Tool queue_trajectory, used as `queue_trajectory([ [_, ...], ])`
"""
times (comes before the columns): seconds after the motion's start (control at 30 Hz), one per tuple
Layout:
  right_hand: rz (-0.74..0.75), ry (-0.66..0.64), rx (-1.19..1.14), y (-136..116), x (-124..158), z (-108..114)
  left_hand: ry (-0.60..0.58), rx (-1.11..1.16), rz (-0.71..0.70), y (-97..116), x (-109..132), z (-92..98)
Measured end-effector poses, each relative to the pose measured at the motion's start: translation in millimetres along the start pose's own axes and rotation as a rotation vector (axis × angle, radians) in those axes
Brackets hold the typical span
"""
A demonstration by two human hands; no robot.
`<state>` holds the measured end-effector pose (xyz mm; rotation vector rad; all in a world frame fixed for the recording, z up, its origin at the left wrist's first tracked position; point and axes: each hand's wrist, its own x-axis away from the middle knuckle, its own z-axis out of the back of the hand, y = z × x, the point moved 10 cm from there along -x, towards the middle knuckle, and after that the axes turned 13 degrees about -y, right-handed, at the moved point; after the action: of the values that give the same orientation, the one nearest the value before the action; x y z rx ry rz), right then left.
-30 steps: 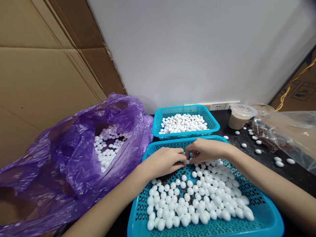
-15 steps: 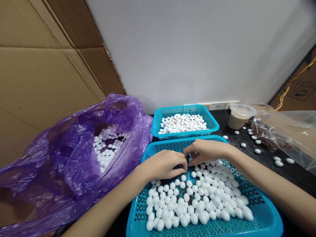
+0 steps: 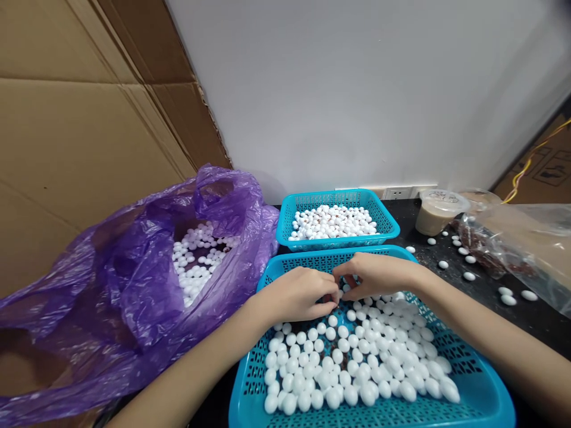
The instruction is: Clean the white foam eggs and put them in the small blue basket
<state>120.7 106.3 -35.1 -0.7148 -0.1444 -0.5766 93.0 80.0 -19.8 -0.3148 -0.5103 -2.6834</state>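
Fingers [image 3: 329, 286] curl half-closed on left hand [image 3: 297, 294] and right hand [image 3: 369, 275], nearly meeting toward twelve o'clock in turquoise basket [image 3: 479, 398]; cannot tell if gripping. White balls [image 3: 393, 364] spread three to eight o'clock.

Desk [image 3: 482, 300]: black, speckled. Front basket [image 3: 488, 380], toward desk's front edge: bright blue, cut-out lattice; balls inside [image 3: 392, 362] plain white. Back basket [image 3: 330, 244], toward back edge: same blue, finer lattice; white balls [image 3: 332, 223], reddish-brown flecks. Bag [image 3: 147, 285]: translucent purple.
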Motion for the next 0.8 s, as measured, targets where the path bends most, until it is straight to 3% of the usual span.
queue_trajectory([
  [0.27,0.021,0.023,-0.106,2,1,1,0.032,-0.012,0.049,-7,2,-0.1],
  [0.4,0.067,0.067,-0.141,-2,3,6,0.143,-0.013,0.118,-10,7,14.0],
  [0.5,0.11,0.075,-0.217,-4,4,10,0.223,0.002,0.085,-5,11,22.8],
  [0.8,0.139,-0.025,-0.316,-2,3,3,0.197,0.114,0.013,-7,10,17.9],
])
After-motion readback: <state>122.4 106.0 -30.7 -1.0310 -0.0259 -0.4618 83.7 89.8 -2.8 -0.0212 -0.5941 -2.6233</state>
